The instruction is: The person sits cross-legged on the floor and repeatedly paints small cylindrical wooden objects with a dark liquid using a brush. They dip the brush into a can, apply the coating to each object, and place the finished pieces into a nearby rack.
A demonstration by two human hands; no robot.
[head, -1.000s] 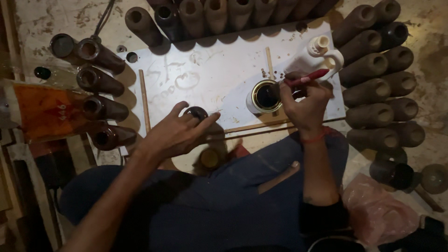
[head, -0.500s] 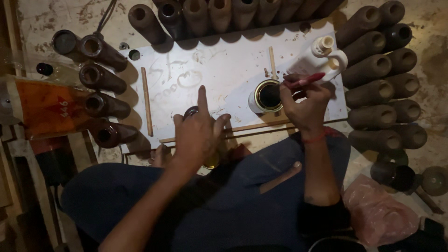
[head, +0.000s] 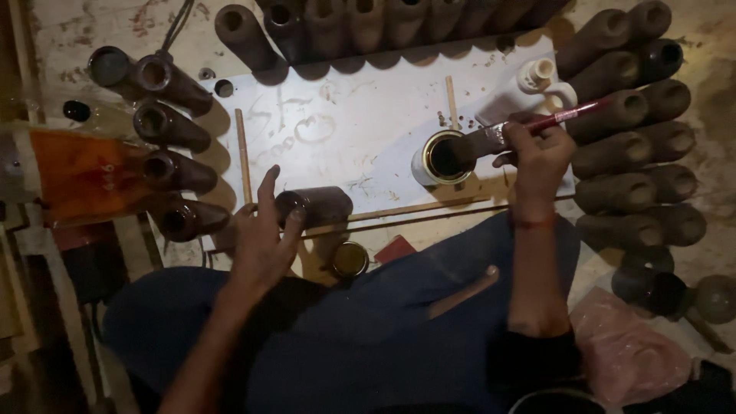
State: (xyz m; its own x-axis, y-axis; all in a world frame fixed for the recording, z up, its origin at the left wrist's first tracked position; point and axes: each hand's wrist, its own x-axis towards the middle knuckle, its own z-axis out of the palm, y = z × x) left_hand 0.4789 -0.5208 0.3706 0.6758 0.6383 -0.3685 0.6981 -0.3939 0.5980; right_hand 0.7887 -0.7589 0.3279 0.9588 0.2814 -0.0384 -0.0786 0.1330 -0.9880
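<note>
we see a dark brown cylinder [head: 318,205] lying on its side at the near edge of the white board [head: 360,130], its open mouth turned toward the left hand [head: 263,238]. that hand has its fingers spread; the thumb and the fingertips [head: 294,217] touch the cylinder's mouth end, with the forefinger raised above it. it is not closed around the piece, and most of the body reaches out to the right, clear of the hand.

further right on the board stands a small round tin [head: 438,157] with a gold rim and dark liquid inside. the right hand [head: 540,153] is pinched around a red-handled brush [head: 537,123], whose dark bristle end dips into the tin's mouth while the handle slants up to the right. the hand sits just right of the tin.

two thin wooden sticks [head: 399,215] run along the board's near edge, just beyond the cylinder, and another stick [head: 243,153] lies upright on the board's left side. a small white bottle [head: 537,74] stands near the far right corner. a round gold lid [head: 350,259] rests just below the board, near our blue-clad lap [head: 368,345].

around the board, more dark cylinders lie in rows: along the top [head: 345,19], down the right side [head: 636,146] and on the left [head: 169,123]. an orange cloth [head: 77,172] lies at far left, and a pink bag [head: 621,356] at lower right.
</note>
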